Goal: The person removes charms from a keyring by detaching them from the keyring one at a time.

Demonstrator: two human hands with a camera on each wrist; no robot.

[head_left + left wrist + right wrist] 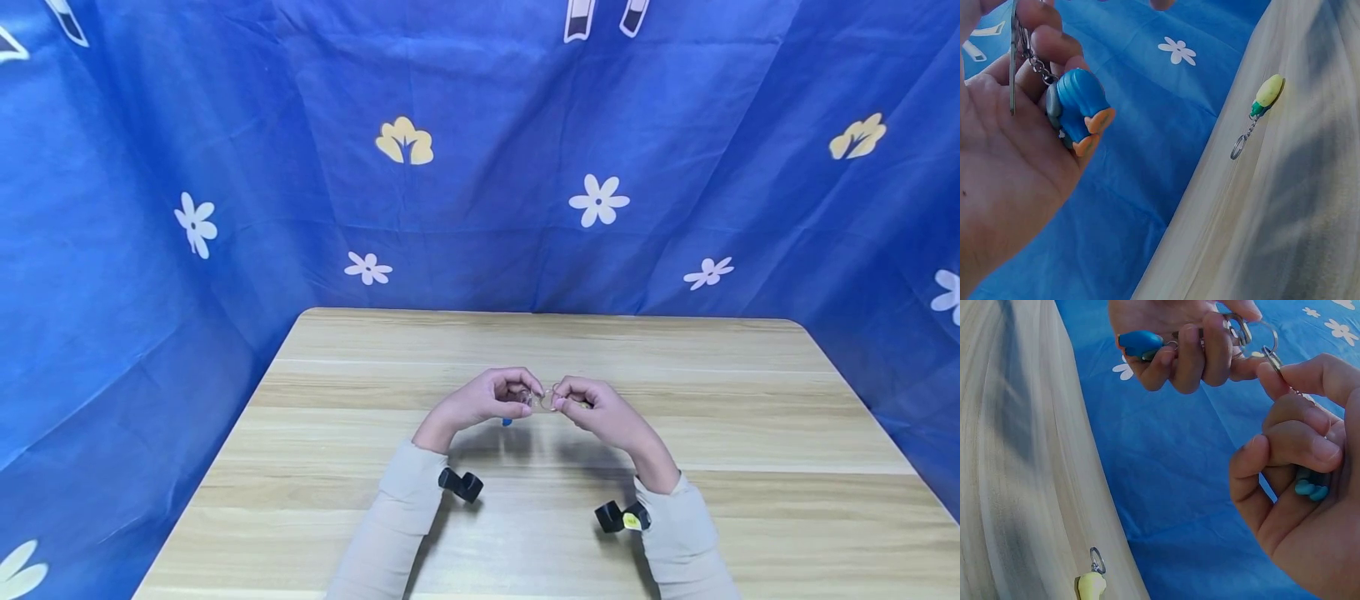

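Over the middle of the table, my two hands meet fingertip to fingertip. My left hand (482,400) holds a keychain with a blue figure charm (1079,103) that has orange feet; its short chain (1040,67) runs up into the curled fingers. In the right wrist view, a thin metal ring (1274,337) spans the gap between the hands. My right hand (603,410) pinches a small split ring (1270,359) between thumb and forefinger, where it overlaps that thin ring. A second charm with teal feet (1311,489) sits in the right palm, mostly hidden behind curled fingers.
A yellow charm keychain (1269,90) with a green part and a metal ring lies on the wooden table (360,517) below the hands. A blue patterned curtain (480,233) hangs behind the table and at both sides. Each wrist wears a small black camera (468,487).
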